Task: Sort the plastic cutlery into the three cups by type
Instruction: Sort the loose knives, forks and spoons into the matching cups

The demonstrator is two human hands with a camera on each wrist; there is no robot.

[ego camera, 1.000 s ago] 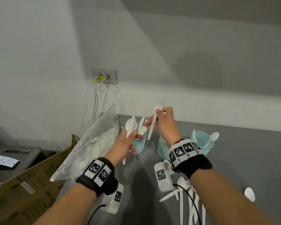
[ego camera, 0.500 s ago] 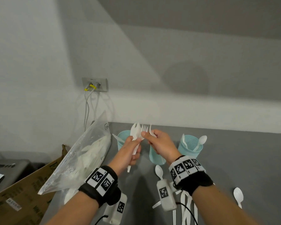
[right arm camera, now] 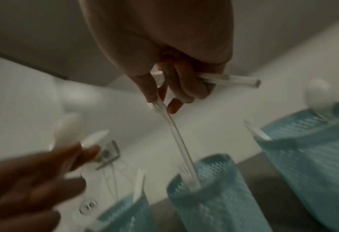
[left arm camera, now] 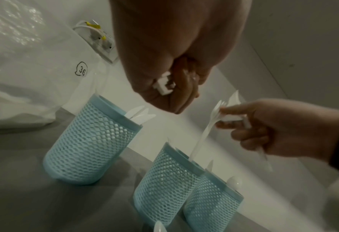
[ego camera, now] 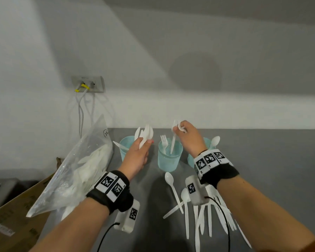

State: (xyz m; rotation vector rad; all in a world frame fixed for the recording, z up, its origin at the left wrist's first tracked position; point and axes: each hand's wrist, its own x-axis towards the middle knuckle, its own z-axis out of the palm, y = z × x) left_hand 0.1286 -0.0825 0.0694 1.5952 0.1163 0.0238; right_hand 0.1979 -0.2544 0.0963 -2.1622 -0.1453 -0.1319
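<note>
Three blue mesh cups stand in a row on the grey table: left cup (ego camera: pixel 125 149) with knives, middle cup (ego camera: pixel 168 159) with a fork (ego camera: pixel 163 140), right cup (ego camera: pixel 206 142) with a spoon (ego camera: pixel 215 141). My right hand (ego camera: pixel 177 127) pinches a white fork (ego camera: pixel 173 144) by its tines, its handle hanging down into the middle cup (right arm camera: pixel 214 204). The same hand also holds another white piece (right arm camera: pixel 230 80) across its curled fingers. My left hand (ego camera: pixel 144 144) grips a bundle of white cutlery (ego camera: pixel 146 134) upright above the left cup (left arm camera: pixel 89 141).
A clear plastic bag (ego camera: pixel 76 170) of cutlery leans at the table's left edge over a cardboard box (ego camera: pixel 13 220). Loose cutlery (ego camera: pixel 204 220) and a spoon (ego camera: pixel 171 186) lie near the front. A wall socket (ego camera: pixel 88 84) with cables sits behind.
My right hand has drawn a fork away from the left hand's bundle, moved right and lowered its handle into the middle cup. The left hand has stayed near the left cup.
</note>
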